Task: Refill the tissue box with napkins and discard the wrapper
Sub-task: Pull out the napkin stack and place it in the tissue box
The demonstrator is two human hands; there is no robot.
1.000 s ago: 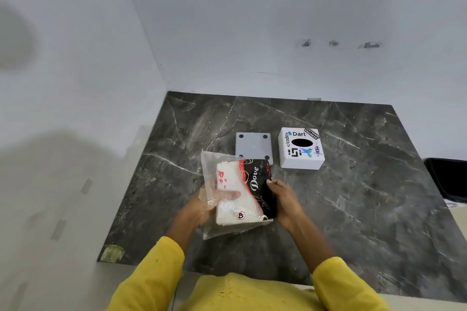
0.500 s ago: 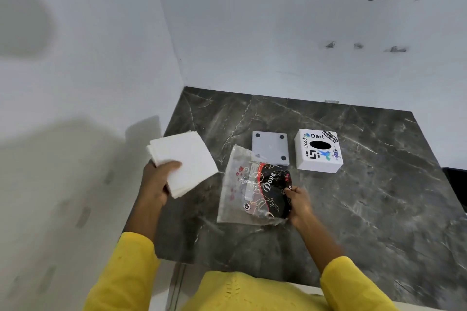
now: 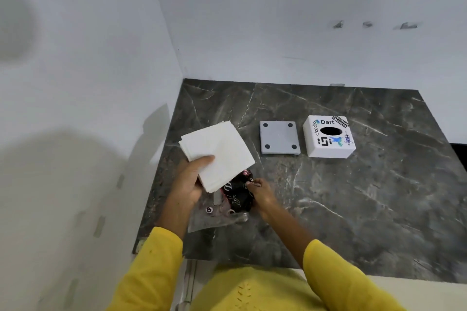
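Note:
My left hand (image 3: pixel 190 179) grips a stack of white napkins (image 3: pixel 218 151), held just above the left part of the dark marble counter (image 3: pixel 353 204). My right hand (image 3: pixel 261 193) pinches the crumpled plastic wrapper (image 3: pixel 232 201), clear with a black and red print, which lies on the counter partly under the napkins. The white tissue box (image 3: pixel 328 137), with stickers and an oval slot on top, stands farther back on the right. Its grey base plate (image 3: pixel 279 137) lies flat beside it on the left, apart from the box.
White walls close the counter at the left and back. A black object (image 3: pixel 461 155) shows at the counter's right edge. My yellow sleeves fill the bottom of the view.
The napkins came out of the wrapper in my left hand, swung left, then returned over the wrapper. The wrapper has been scrunched up under my right hand.

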